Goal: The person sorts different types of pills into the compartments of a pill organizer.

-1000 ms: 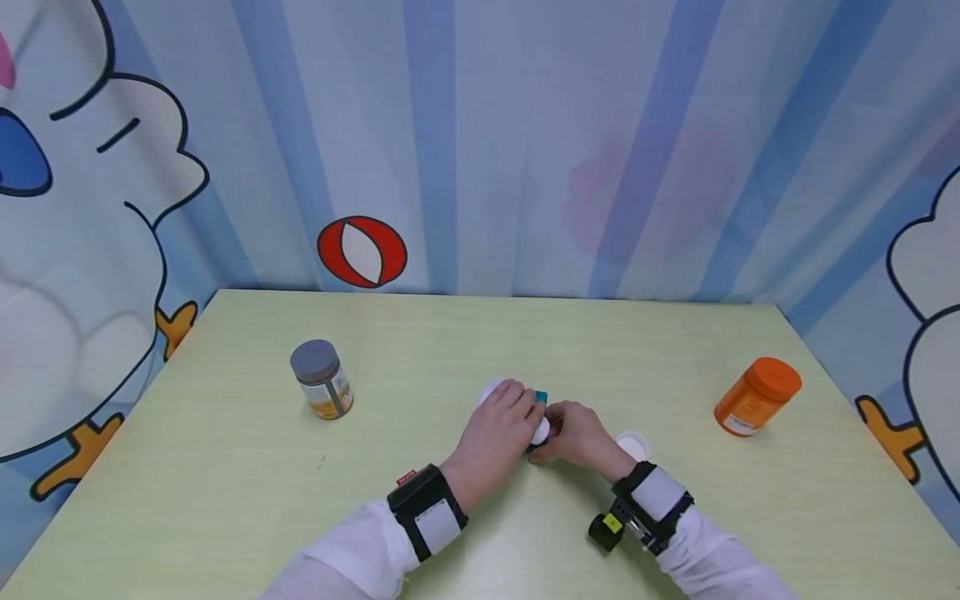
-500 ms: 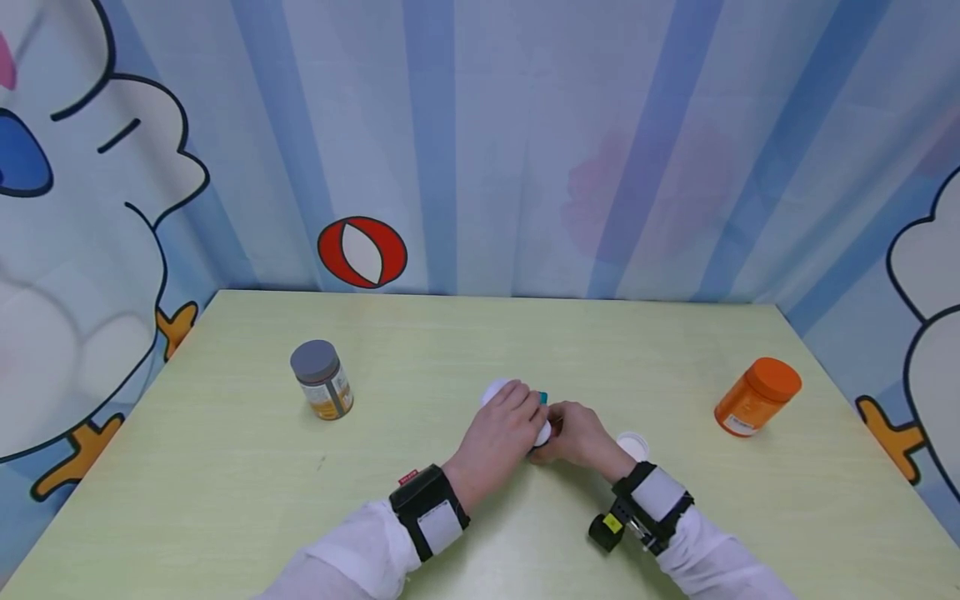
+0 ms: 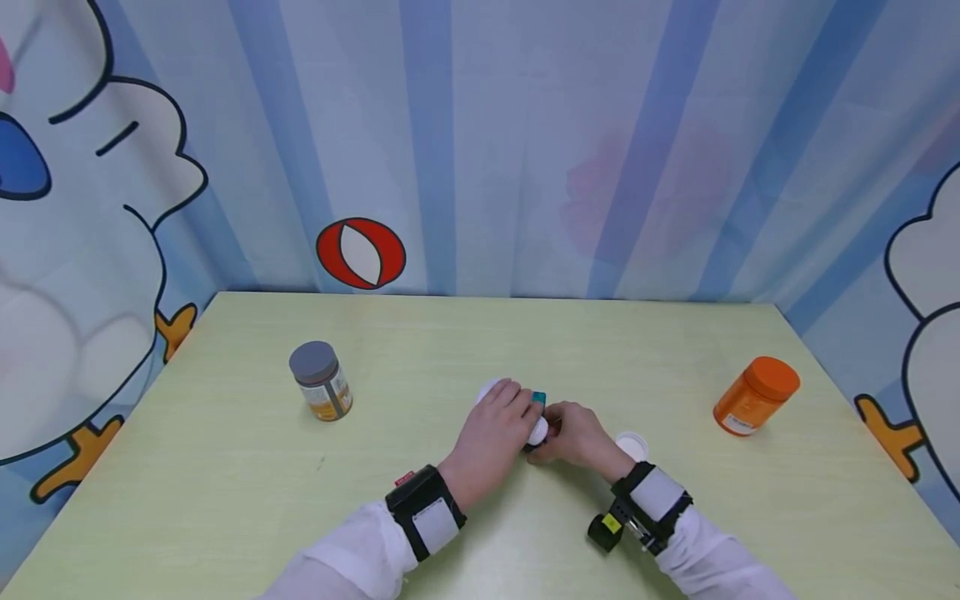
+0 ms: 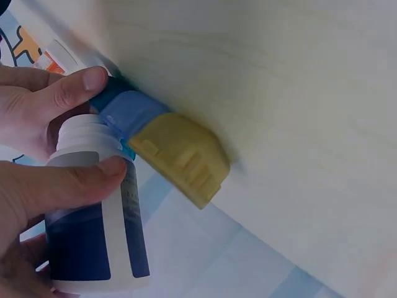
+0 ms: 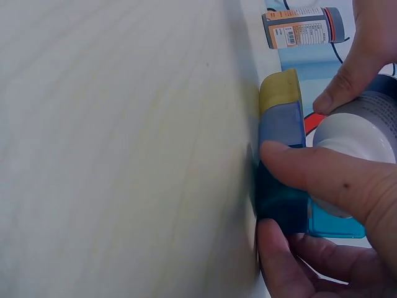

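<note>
My left hand (image 3: 491, 433) grips a white bottle with a dark blue label (image 4: 80, 230), fingers wrapped around its body. The bottle is uncapped and tipped, its white mouth (image 3: 537, 431) pointing toward the right hand at a small pill organizer. That organizer (image 4: 186, 155) has yellow, blue and dark teal sections and stands on the table. Thumb and fingers of my right hand (image 3: 573, 437) hold it by the dark teal end. In the right wrist view, a raised bright teal lid (image 5: 338, 225) shows beside the bottle's mouth. The inside of the compartment is hidden.
A white cap (image 3: 632, 446) lies on the table just behind the right wrist. A grey-lidded jar (image 3: 322, 380) stands at the left, and an orange bottle (image 3: 757, 397) at the right. A striped curtain (image 3: 495, 150) rises behind the table's far edge.
</note>
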`<state>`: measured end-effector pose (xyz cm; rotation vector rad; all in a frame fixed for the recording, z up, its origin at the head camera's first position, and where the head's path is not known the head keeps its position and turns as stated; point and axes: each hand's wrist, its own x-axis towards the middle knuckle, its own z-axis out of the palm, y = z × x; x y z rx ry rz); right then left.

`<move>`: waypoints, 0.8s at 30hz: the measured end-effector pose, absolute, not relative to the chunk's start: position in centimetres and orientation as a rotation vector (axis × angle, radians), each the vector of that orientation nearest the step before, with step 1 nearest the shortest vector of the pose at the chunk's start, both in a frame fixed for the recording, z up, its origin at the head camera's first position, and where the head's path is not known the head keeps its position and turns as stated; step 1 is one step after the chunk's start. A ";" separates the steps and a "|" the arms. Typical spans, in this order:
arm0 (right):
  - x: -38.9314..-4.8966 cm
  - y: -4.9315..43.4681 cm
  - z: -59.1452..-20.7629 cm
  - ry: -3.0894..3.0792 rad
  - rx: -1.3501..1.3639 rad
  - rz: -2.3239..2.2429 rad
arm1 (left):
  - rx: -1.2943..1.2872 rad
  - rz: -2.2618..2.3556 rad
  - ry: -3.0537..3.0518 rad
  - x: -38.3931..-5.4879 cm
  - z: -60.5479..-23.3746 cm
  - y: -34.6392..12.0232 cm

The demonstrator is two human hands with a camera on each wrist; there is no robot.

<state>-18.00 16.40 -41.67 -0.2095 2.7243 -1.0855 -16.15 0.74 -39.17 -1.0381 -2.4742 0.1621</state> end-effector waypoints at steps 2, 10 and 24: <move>-18.0 16.3 -41.6 2.719 -0.204 -1.085 | -1.006 0.125 -2.504 -16.2 -39.2 0.5; -17.8 16.2 -41.4 2.703 -0.179 -1.095 | -0.890 -0.102 -2.590 -16.6 -39.6 -0.7; -17.7 16.3 -41.4 2.706 -0.206 -1.111 | -0.728 -0.931 -2.759 -16.2 -38.3 -2.2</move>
